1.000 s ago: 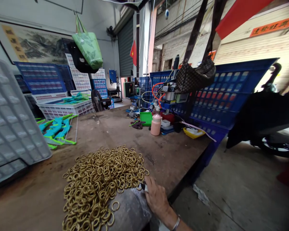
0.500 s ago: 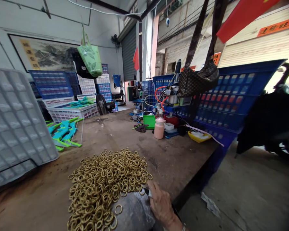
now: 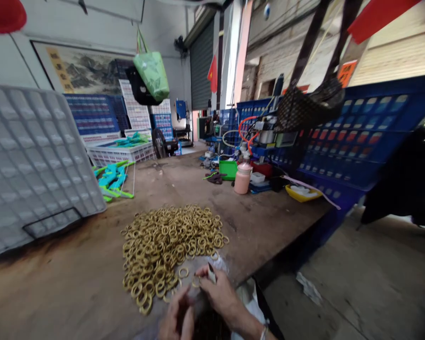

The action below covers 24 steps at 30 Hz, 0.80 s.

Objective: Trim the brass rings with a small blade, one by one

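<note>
"Left hand (image 3: 179, 317) has come into view since the earlier frame, and the right hand (image 3: 219, 293) has drawn in from the heap's edge to meet it. What are they holding?"

"The right grip is closed on a small, pale, dark-tipped object (image 3: 212, 275), with one round, brass-coloured ring (image 3: 196, 282) at its fingertips. The left is curled but blurred; I can't tell whether it holds anything."

"And the other rings?"

"They lie in a loose, brass-coloured heap (image 3: 170, 236) on the brown, worn table (image 3: 258, 226), just beyond the hands. One sits apart at the near edge."

"How would one handle?"

"Light, stiff and hardly fragile, I'd judge; perhaps slippery if smooth. Best pinched by the outer rim, between thumb and forefinger, since neighbours may cling or slide along."
</note>
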Motion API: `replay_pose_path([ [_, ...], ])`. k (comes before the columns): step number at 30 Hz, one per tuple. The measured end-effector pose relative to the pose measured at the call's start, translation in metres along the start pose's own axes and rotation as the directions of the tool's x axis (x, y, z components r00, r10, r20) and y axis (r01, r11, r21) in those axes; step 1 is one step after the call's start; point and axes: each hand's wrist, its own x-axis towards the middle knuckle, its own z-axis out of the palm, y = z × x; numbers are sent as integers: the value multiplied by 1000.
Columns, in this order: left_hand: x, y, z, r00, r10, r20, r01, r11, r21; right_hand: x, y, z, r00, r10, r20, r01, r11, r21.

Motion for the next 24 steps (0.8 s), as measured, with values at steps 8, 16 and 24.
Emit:
replay_pose_path([
  [8, -6, 12, 5, 866, 498, 31, -478, 810, 339, -22, -21, 6, 911, 266, 317, -359, 889, 285],
  [16, -13, 21, 8, 992, 127, -6, -125, 986, 110, -19, -8, 12, 966, 95, 239, -106, 994, 36],
  [24, -13, 29, 10, 991, -102, 85, 114, 982, -149, -15, -9, 11, 965, 13, 263, 6, 997, -74],
])
